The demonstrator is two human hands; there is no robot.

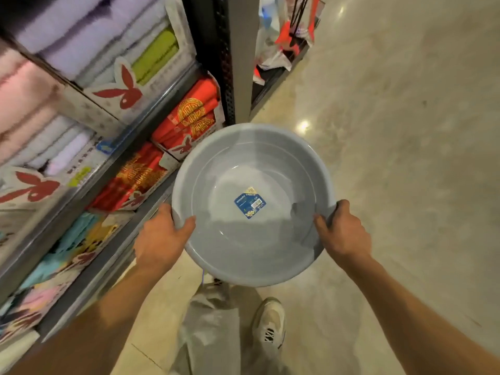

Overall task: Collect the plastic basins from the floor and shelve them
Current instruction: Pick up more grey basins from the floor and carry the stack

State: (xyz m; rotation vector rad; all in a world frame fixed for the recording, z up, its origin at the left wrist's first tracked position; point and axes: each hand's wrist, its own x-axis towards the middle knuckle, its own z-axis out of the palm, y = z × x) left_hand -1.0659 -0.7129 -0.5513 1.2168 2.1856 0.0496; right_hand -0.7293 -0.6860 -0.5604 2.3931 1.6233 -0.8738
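A polished beige floor (392, 131) fills the right side, with a white sneaker (270, 324) standing on it. On the left, a metal shelf unit (151, 104) holds boxed folded towels (67, 36) in lilac, pink and green above, red packaged towels (189, 115) below.

A shop aisle: shelves (151, 109) stacked with boxed towels (89, 41) line a polished floor (392, 131).
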